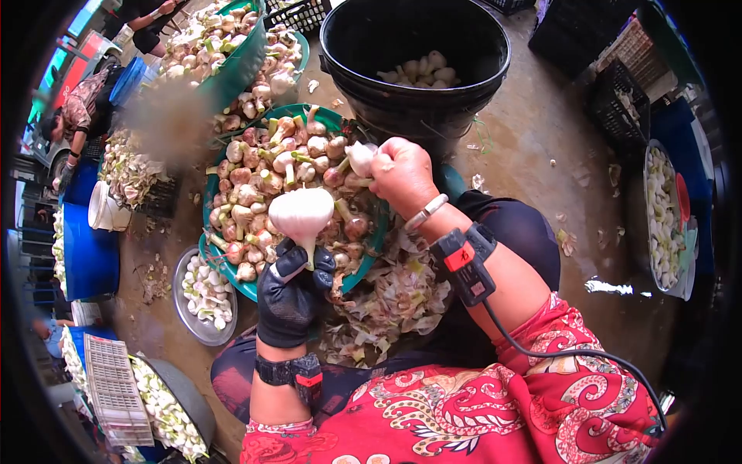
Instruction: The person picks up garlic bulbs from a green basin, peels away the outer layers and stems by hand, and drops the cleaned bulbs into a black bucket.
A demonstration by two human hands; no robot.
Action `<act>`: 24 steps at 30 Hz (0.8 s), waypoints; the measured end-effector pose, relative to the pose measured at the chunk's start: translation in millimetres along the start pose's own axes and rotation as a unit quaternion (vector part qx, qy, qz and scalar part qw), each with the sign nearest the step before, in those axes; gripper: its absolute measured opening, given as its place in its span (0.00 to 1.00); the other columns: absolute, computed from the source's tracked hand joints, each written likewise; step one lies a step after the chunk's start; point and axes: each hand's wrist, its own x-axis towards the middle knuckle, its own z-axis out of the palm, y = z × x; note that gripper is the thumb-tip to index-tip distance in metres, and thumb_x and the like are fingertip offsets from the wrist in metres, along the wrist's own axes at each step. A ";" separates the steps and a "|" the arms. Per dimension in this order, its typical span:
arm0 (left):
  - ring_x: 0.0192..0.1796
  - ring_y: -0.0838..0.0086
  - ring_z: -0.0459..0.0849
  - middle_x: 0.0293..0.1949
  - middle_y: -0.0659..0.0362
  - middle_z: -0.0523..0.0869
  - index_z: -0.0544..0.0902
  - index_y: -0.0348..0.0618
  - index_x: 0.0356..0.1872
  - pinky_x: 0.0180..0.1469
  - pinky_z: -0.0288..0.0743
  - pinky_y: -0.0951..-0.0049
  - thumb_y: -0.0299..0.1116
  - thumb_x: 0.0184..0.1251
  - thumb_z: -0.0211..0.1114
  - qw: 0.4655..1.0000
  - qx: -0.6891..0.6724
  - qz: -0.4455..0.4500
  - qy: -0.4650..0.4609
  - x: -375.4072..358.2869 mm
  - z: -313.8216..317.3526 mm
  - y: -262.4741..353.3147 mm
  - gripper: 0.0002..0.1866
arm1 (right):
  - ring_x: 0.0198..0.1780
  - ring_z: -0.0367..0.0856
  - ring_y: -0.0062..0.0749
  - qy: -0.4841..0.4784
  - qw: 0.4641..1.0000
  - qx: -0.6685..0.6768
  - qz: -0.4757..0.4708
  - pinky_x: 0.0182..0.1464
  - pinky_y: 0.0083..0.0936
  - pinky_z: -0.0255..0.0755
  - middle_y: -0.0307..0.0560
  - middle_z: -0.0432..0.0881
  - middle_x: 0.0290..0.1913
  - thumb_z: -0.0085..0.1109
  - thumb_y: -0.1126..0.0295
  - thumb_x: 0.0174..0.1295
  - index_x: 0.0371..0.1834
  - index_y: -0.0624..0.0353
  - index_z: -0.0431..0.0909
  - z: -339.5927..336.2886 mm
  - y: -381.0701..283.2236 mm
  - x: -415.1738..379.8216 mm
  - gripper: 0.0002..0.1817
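Observation:
My left hand (290,298), in a black glove, grips the stem of a large white garlic bulb (301,215), its round end up. My bare right hand (402,176) is closed on white garlic skin (361,158) at its fingertips, to the right of that bulb. Below both hands lies a green basin (376,246) full of unpeeled garlic bulbs (251,182) with purplish skins and cut stems. Loose peeled skins (394,305) are heaped between the basin and my lap.
A black bucket (417,100) holding white bulbs stands beyond my right hand. A metal bowl (214,329) of peeled garlic is at the left. Another heaped green basin (246,66) stands behind. Co-workers (81,108) are at the far left; a garlic tray (657,224) is at the right.

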 end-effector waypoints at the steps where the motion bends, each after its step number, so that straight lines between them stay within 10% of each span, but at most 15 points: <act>1: 0.37 0.68 0.82 0.37 0.52 0.82 0.73 0.39 0.53 0.37 0.79 0.73 0.28 0.64 0.58 1.000 0.003 0.000 0.017 2.1 -3.6 0.7 0.16 | 0.25 0.83 0.38 -0.096 0.988 -0.104 -0.061 0.28 0.31 0.78 0.52 0.83 0.24 0.53 0.71 0.54 0.27 0.64 0.80 -6.8 -10.2 -8.1 0.08; 4: 0.37 0.67 0.82 0.37 0.52 0.82 0.75 0.37 0.52 0.38 0.79 0.73 0.30 0.66 0.59 0.999 0.021 -0.004 0.033 15.0 -31.9 5.9 0.15 | 0.35 0.84 0.51 -0.479 0.779 -0.372 -0.159 0.41 0.40 0.78 0.58 0.84 0.32 0.57 0.66 0.47 0.26 0.63 0.83 -5.6 -4.3 -41.6 0.11; 10: 0.50 0.63 0.83 0.47 0.51 0.83 0.73 0.34 0.60 0.56 0.76 0.63 0.36 0.75 0.51 0.986 0.005 0.076 -0.146 63.8 79.9 57.3 0.19 | 0.39 0.83 0.51 -0.568 0.663 -0.475 -0.111 0.40 0.38 0.77 0.54 0.84 0.33 0.58 0.69 0.44 0.28 0.55 0.85 4.9 6.9 -61.3 0.08; 13: 0.53 0.71 0.81 0.55 0.51 0.80 0.71 0.35 0.63 0.52 0.77 0.70 0.33 0.76 0.50 0.940 0.254 0.145 -0.177 92.9 65.2 56.0 0.19 | 0.37 0.83 0.53 -0.412 0.839 -0.333 -0.126 0.36 0.38 0.76 0.55 0.83 0.31 0.57 0.76 0.44 0.29 0.56 0.84 -18.6 1.8 -34.4 0.09; 14: 0.46 0.74 0.83 0.49 0.56 0.83 0.75 0.36 0.61 0.50 0.76 0.72 0.32 0.75 0.51 0.723 0.611 0.265 -0.182 96.1 46.3 49.5 0.18 | 0.36 0.83 0.54 -0.372 0.867 -0.294 -0.155 0.36 0.38 0.75 0.55 0.83 0.30 0.56 0.78 0.44 0.29 0.57 0.83 -27.5 -8.6 -30.7 0.09; 15: 0.41 0.77 0.83 0.41 0.60 0.86 0.80 0.38 0.55 0.47 0.76 0.74 0.29 0.71 0.54 0.843 0.513 0.143 -0.078 110.3 16.9 23.8 0.15 | 0.37 0.82 0.56 -0.344 0.898 -0.230 -0.147 0.37 0.38 0.75 0.57 0.82 0.29 0.55 0.82 0.43 0.28 0.60 0.82 -34.8 -19.2 -30.9 0.09; 17: 0.40 0.66 0.84 0.38 0.51 0.86 0.84 0.43 0.45 0.49 0.76 0.70 0.32 0.61 0.65 0.664 0.742 0.090 -0.022 118.7 -47.4 -22.3 0.11 | 0.37 0.82 0.57 -0.308 0.916 -0.196 -0.166 0.38 0.38 0.75 0.58 0.82 0.29 0.55 0.82 0.43 0.29 0.61 0.81 -37.0 -24.5 -31.8 0.09; 20: 0.69 0.54 0.66 0.65 0.51 0.72 0.77 0.56 0.59 0.70 0.56 0.53 0.34 0.58 0.60 0.458 0.885 0.031 -0.080 159.1 -115.5 -86.8 0.24 | 0.38 0.82 0.57 -0.227 0.948 -0.205 -0.092 0.42 0.39 0.76 0.61 0.82 0.32 0.55 0.79 0.46 0.33 0.63 0.82 -41.9 -40.2 -27.3 0.10; 24: 0.77 0.52 0.48 0.73 0.52 0.59 0.73 0.57 0.64 0.75 0.33 0.46 0.41 0.64 0.56 0.376 0.919 0.021 -0.113 183.6 -102.2 -90.8 0.25 | 0.41 0.81 0.57 -0.232 0.945 -0.183 -0.143 0.46 0.40 0.76 0.64 0.82 0.37 0.57 0.74 0.47 0.47 0.65 0.79 -45.9 -30.8 -25.2 0.20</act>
